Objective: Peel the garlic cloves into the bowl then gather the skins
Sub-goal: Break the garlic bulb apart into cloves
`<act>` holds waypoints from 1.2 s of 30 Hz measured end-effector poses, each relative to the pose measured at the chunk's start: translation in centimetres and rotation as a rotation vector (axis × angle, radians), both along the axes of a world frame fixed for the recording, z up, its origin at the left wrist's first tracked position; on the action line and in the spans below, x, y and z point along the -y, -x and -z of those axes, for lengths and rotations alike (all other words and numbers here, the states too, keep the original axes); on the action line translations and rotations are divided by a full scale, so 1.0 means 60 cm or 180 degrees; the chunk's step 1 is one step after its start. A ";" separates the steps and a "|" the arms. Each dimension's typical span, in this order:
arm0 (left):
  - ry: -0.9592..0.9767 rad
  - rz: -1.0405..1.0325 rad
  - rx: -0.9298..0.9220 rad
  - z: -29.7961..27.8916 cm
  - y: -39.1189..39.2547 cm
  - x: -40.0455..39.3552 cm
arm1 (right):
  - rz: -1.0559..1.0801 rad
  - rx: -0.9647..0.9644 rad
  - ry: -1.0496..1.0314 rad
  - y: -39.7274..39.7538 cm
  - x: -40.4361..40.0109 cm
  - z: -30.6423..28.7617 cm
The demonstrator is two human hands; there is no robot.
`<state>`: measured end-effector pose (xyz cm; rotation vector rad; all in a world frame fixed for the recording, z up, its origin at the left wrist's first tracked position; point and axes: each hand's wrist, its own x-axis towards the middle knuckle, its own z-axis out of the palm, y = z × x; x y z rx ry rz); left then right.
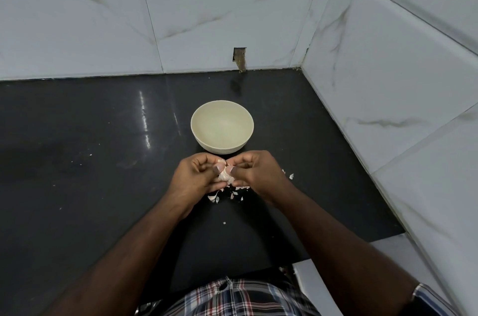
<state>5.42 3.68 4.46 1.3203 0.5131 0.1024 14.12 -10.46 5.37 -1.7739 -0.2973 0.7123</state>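
Observation:
A pale cream bowl stands on the black counter, and I see nothing inside it. Just in front of the bowl, both hands meet over a whitish garlic. My left hand grips the garlic with curled fingers and thumb. My right hand pinches it from the right side with thumb and fingertips. Most of the garlic is hidden between the fingers. Loose white garlic skins lie on the counter under and to the right of the hands.
White marbled tile walls close the counter at the back and on the right, forming a corner behind the bowl. A small broken gap in the tile sits at the counter's back edge. Tiny skin flecks dot the counter to the left.

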 end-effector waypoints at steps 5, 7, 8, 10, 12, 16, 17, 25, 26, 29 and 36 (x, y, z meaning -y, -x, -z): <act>0.0097 0.0033 -0.0029 -0.001 0.002 -0.006 | -0.0240 -0.0133 -0.0063 -0.003 0.006 -0.009; 0.0048 0.0101 -0.0058 -0.003 0.002 -0.009 | -0.0331 -0.0327 -0.0181 -0.005 0.009 -0.019; 0.0018 0.0149 -0.0066 -0.004 0.002 -0.011 | -0.0350 -0.0400 -0.0212 -0.005 0.010 -0.024; -0.0050 0.0217 -0.0052 -0.007 0.002 -0.011 | -0.0316 -0.0451 -0.0187 -0.006 0.009 -0.029; -0.0095 0.0247 -0.0013 -0.008 0.003 -0.012 | -0.0281 -0.0389 -0.0106 -0.005 0.006 -0.031; -0.0122 0.0249 -0.0001 -0.009 0.005 -0.013 | -0.0228 -0.0263 -0.0042 -0.001 0.000 -0.026; -0.0100 0.0245 -0.0003 -0.008 0.006 -0.013 | -0.0205 -0.0249 -0.0032 0.000 -0.001 -0.023; 0.0036 0.0148 -0.0064 -0.009 0.008 -0.008 | -0.0041 -0.0320 -0.0120 0.006 -0.003 -0.010; 0.0028 0.0133 -0.0077 -0.009 0.008 -0.009 | -0.0101 -0.0410 -0.0163 0.006 -0.001 -0.012; -0.0031 0.0134 -0.0102 -0.011 0.009 -0.012 | -0.0307 -0.0498 -0.0226 0.006 0.002 -0.016; -0.0130 0.0166 -0.0054 -0.011 0.011 -0.011 | -0.0327 -0.0544 -0.0245 0.002 0.002 -0.018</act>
